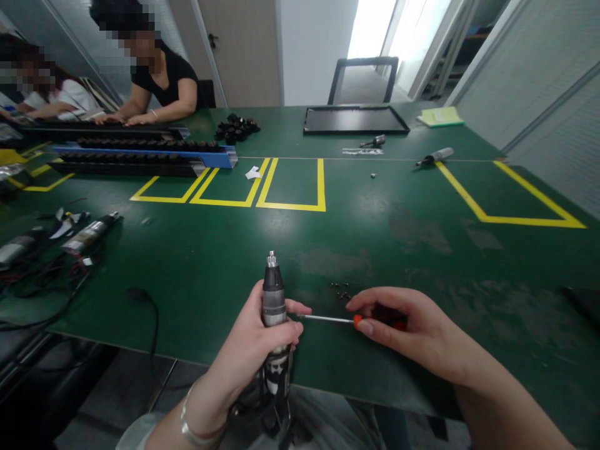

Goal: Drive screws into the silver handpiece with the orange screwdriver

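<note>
My left hand is wrapped round an electric screwdriver, a slim silver and black body held upright at the table's front edge with its metal nose pointing up. Its lower end shows inner parts and dark wires. In my right hand is a screwdriver with an orange-red handle. The shaft lies level and points left, its tip close to my left fingertips and beside the tool body; whether it touches is unclear. Just beyond my right fingers, several tiny screws lie on the green table.
More electric screwdrivers with tangled cables lie at left. Long black and blue rails, a pile of black parts, a black tray and a silver tool sit farther back. Two people work at the far left.
</note>
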Available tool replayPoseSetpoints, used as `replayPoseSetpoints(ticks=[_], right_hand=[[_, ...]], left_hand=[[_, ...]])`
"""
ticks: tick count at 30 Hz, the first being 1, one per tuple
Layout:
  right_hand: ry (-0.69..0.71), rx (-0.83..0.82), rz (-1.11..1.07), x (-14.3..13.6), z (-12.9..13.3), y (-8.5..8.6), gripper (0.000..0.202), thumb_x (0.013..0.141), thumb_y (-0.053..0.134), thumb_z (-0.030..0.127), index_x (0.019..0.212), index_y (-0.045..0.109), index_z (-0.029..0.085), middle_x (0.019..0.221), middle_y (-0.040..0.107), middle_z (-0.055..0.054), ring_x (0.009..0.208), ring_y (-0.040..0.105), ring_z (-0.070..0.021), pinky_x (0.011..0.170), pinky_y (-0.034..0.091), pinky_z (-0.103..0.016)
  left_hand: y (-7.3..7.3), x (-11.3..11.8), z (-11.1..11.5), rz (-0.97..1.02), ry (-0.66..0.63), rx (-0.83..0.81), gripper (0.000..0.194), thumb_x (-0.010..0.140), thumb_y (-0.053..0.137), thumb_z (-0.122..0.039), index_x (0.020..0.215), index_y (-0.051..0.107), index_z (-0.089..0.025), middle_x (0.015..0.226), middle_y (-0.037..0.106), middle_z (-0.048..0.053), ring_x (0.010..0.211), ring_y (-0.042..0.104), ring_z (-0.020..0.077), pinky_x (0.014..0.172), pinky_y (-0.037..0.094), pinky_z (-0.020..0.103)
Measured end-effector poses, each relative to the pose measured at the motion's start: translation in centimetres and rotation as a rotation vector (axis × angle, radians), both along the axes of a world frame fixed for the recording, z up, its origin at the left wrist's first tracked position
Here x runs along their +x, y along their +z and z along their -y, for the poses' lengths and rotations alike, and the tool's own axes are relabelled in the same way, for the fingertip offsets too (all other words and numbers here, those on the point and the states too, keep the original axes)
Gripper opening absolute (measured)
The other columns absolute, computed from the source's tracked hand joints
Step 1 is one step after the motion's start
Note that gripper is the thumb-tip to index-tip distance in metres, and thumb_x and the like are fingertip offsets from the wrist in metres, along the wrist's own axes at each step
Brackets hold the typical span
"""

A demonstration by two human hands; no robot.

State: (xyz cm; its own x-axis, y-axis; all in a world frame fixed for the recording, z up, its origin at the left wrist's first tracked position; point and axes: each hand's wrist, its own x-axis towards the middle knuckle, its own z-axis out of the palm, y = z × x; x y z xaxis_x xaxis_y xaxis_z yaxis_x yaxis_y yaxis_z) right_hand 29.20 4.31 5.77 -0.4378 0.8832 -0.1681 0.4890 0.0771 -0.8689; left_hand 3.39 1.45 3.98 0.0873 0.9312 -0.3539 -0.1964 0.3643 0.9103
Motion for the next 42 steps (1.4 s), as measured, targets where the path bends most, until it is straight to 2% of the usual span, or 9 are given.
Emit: replayPoseSetpoints(ticks=[3, 7, 15, 29, 35, 38, 39, 41, 42], right_hand=[[0.003, -0.001, -0.007, -0.1, 0.0, 0.1, 0.026, 0.091, 0.070, 0.043, 0.102, 0.078, 0.021, 0.085, 0.072, -0.006, 0.075, 0.067, -0.0206, 0.063, 0.053, -0.028], [-0.001, -0.019, -0.021, -0.3, -0.1, 0.2, 0.025, 0.090, 0.070, 0.042, 0.101, 0.078, 0.021, 0.082, 0.071, -0.005, 0.073, 0.066, -0.0202, 0.060, 0.051, -0.027], [-0.008, -0.065, -0.033, -0.3, -0.1, 0.2, 0.025, 0.091, 0.069, 0.042, 0.102, 0.077, 0.020, 0.085, 0.072, -0.005, 0.075, 0.065, -0.0206, 0.063, 0.052, -0.028], [0.010, -0.065, -0.015, -0.4, -0.3, 0.3, 0.026, 0.090, 0.070, 0.042, 0.098, 0.078, 0.019, 0.078, 0.067, -0.002, 0.070, 0.061, -0.0181, 0.060, 0.048, -0.026], [-0.092, -0.027, -0.095, -0.2, -0.7, 0.6, 0.032, 0.092, 0.065, 0.048, 0.102, 0.077, 0.020, 0.090, 0.073, -0.006, 0.080, 0.064, -0.0215, 0.067, 0.051, -0.030], [-0.169, 0.033, -0.172, -0.6, -0.3, 0.9, 0.034, 0.088, 0.070, 0.043, 0.114, 0.072, 0.022, 0.085, 0.068, -0.002, 0.073, 0.060, -0.0184, 0.063, 0.048, -0.027], [-0.163, 0.022, -0.163, -1.0, -0.1, 1.0, 0.035, 0.084, 0.075, 0.040, 0.113, 0.071, 0.022, 0.075, 0.062, 0.002, 0.065, 0.056, -0.0162, 0.058, 0.045, -0.026], [-0.126, 0.029, -0.098, -2.2, 0.5, 1.1, 0.021, 0.082, 0.076, 0.032, 0.100, 0.073, 0.022, 0.069, 0.060, 0.003, 0.061, 0.054, -0.0149, 0.056, 0.042, -0.025], [-0.089, 0.069, -0.052, -3.0, 0.9, 1.2, 0.012, 0.083, 0.075, 0.026, 0.093, 0.075, 0.021, 0.076, 0.064, 0.001, 0.067, 0.058, -0.0164, 0.060, 0.044, -0.026]], left_hand=[[-0.2, 0.3, -0.1, -0.001, -0.005, 0.019, 0.034, 0.071, 0.081, -0.010, 0.092, 0.057, -0.020, 0.081, 0.075, -0.004, 0.057, 0.064, 0.0107, 0.054, 0.054, 0.022], [-0.1, 0.5, -0.2, 0.017, 0.008, -0.024, 0.032, 0.070, 0.082, -0.013, 0.091, 0.058, -0.020, 0.075, 0.071, -0.005, 0.055, 0.064, 0.0109, 0.051, 0.053, 0.022], [0.4, 0.3, -0.5, 0.042, 0.066, -0.039, 0.037, 0.067, 0.083, -0.018, 0.091, 0.055, -0.020, 0.072, 0.073, -0.003, 0.050, 0.063, 0.0126, 0.046, 0.051, 0.023], [0.2, 0.1, -0.3, 0.111, 0.069, -0.008, 0.041, 0.071, 0.079, -0.013, 0.101, 0.053, -0.021, 0.071, 0.073, -0.004, 0.053, 0.064, 0.0140, 0.049, 0.053, 0.025], [0.0, -0.1, -0.2, 0.144, 0.046, 0.024, 0.038, 0.073, 0.077, -0.012, 0.101, 0.052, -0.022, 0.071, 0.073, -0.004, 0.054, 0.063, 0.0134, 0.050, 0.052, 0.024], [0.0, -0.2, -0.1, 0.152, 0.027, 0.018, 0.038, 0.074, 0.076, -0.013, 0.102, 0.052, -0.022, 0.071, 0.073, -0.004, 0.053, 0.062, 0.0128, 0.049, 0.051, 0.024], [0.1, -0.2, 0.0, 0.152, 0.020, 0.009, 0.038, 0.073, 0.077, -0.013, 0.101, 0.052, -0.022, 0.071, 0.073, -0.004, 0.053, 0.062, 0.0128, 0.049, 0.051, 0.023], [0.1, 0.0, 0.1, 0.151, -0.004, -0.009, 0.038, 0.072, 0.077, -0.013, 0.099, 0.053, -0.021, 0.071, 0.073, -0.004, 0.053, 0.062, 0.0129, 0.049, 0.051, 0.024], [0.2, 0.1, 0.2, 0.149, -0.021, -0.015, 0.038, 0.071, 0.078, -0.013, 0.098, 0.053, -0.021, 0.072, 0.073, -0.004, 0.053, 0.062, 0.0131, 0.049, 0.051, 0.024]])
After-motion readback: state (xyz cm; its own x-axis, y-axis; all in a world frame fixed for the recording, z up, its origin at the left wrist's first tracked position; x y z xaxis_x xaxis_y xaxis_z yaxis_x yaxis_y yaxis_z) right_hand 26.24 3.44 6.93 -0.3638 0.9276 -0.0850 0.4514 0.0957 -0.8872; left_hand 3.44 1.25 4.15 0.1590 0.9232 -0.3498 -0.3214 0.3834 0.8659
